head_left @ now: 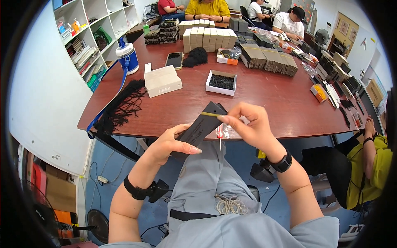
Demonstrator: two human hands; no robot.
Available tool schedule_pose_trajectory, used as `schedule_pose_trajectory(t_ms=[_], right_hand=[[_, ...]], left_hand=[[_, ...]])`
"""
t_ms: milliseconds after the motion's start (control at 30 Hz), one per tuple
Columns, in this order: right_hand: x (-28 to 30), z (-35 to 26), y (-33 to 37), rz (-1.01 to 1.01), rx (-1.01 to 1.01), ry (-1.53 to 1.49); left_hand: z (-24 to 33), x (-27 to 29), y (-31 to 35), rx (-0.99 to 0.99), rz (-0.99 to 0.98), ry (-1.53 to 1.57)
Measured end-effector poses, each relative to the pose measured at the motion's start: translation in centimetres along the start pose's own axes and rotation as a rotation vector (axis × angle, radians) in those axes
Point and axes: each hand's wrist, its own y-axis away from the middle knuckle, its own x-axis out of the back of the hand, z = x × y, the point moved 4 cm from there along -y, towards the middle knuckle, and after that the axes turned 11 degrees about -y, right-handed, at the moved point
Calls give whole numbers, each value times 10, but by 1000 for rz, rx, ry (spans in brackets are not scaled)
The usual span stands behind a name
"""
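My left hand [171, 144] is wrapped round a stack of dark grey card tags [200, 130], tilted over my lap at the table's near edge. Across the stack's upper end runs a yellow rubber band [211, 114], close to a small hole in the top card. My right hand [250, 124] is closed in a pinch on the band at the stack's right side; its fingertips partly cover the spot. Just below, a thin pointed tool with a red handle [220, 131] lies by the table edge.
Beyond my hands stand a white box of black bits [221, 82] and a beige carton [163, 80]. Black cords [122, 103] hang over the left edge near a blue jug [127, 58]. Card stacks [209, 39] line the far side. A person in yellow-green [374, 165] sits at right.
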Motion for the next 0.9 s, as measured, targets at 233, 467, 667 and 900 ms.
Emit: schedule_pose_trajectory(t_ms=[233, 467, 667, 900], right_hand=[[52, 22, -22, 523, -38, -672], [45, 56, -9, 222, -259, -321], [-18, 66, 2, -59, -601, -468], [-25, 58, -10, -175, -939, -732]], left_hand=[[11, 5, 6, 24, -78, -279], [16, 28, 15, -332, 730, -1282], [16, 21, 8, -515, 1128, -1665], [18, 27, 18, -1082, 1257, -1840]])
